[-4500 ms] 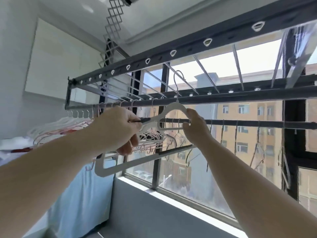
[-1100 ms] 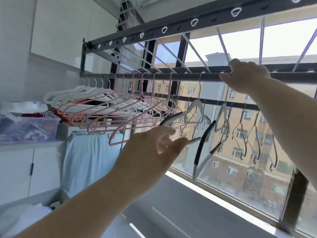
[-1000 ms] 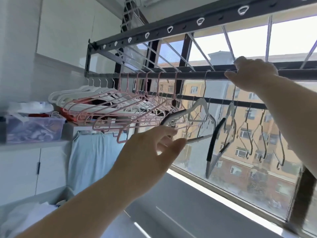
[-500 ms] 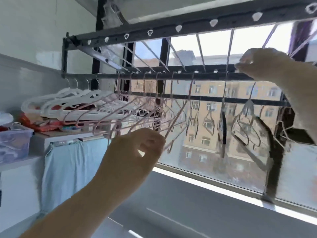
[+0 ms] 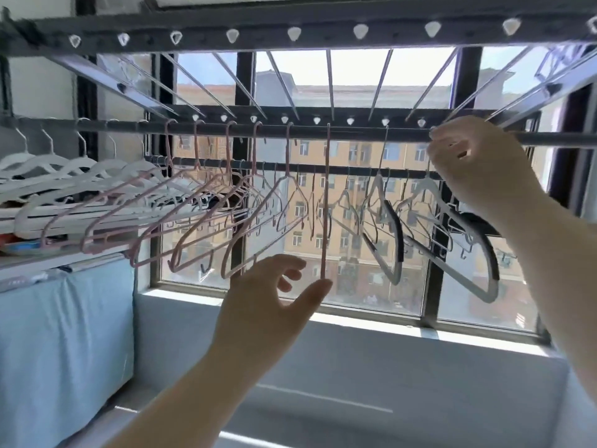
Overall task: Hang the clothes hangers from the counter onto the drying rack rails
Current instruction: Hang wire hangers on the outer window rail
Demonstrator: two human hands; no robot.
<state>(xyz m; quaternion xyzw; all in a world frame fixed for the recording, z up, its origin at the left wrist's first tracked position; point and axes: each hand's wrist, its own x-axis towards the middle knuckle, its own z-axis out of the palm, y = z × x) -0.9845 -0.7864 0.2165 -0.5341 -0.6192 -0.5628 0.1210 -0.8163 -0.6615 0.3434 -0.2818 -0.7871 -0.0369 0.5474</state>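
Note:
The near rack rail point(image 5: 355, 134) carries a row of pink hangers point(image 5: 268, 227), with white hangers point(image 5: 64, 166) at its left end. Two grey hangers with black grips hang further right, one point(image 5: 392, 227) beside the pink row and one point(image 5: 484, 253) under my right hand. My right hand point(image 5: 478, 166) is up at the rail, its fingers curled round that hanger's hook. My left hand point(image 5: 274, 302) is lower, fingers spread, thumb tip touching the bottom of a pink hanger point(image 5: 325, 205) seen edge-on.
A far rail point(image 5: 323, 168) behind holds several thin wire hangers. The rack's upper bar point(image 5: 323, 33) with holes runs overhead. A counter point(image 5: 48, 257) with clutter is at the left above a blue cloth point(image 5: 64, 334). The window sill point(image 5: 355, 315) lies below.
The grey hanger I held in both hands now hangs on the rail. My left hand let go and dropped under the pink hangers. The view swung to face the window.

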